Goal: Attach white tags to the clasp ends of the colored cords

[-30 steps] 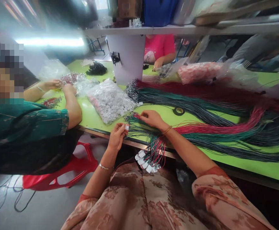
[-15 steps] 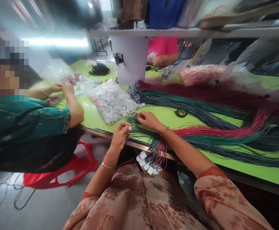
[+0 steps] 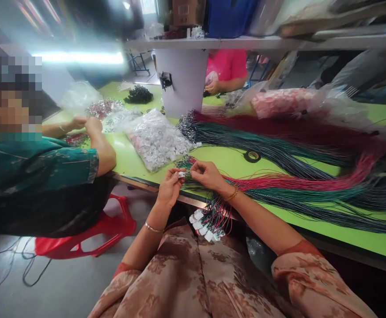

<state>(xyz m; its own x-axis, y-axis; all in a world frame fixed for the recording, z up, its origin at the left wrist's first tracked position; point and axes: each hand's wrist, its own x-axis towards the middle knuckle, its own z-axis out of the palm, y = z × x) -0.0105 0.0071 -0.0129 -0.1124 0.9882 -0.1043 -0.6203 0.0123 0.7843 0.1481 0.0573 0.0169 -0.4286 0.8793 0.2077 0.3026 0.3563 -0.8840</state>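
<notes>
Between the thumb and fingers of my left hand [image 3: 170, 187] is a small white connector housing [image 3: 181, 175], held just over the table's front edge. My right hand [image 3: 206, 175] is pinched close to its right side, with what looks like a thin wire end at the fingertips. Beneath and behind my right hand run the red wires [image 3: 279, 182] and green wires [image 3: 299, 194], their tips gathered by the bag of white housings [image 3: 161, 139]. Over the edge in front of me hangs a bunch of wires ending in white connectors [image 3: 206, 226].
A roll of black tape [image 3: 252, 156] lies on the green table [image 3: 226, 154]. Dark red wires [image 3: 262, 121] stretch across the back. To the left a co-worker [image 3: 63, 163] sits on a red stool [image 3: 90, 234]. Another person in pink [image 3: 229, 66] is across the table.
My right hand has moved from the wire tips toward me, up to the white connector housing. The housing in my left hand has turned slightly.
</notes>
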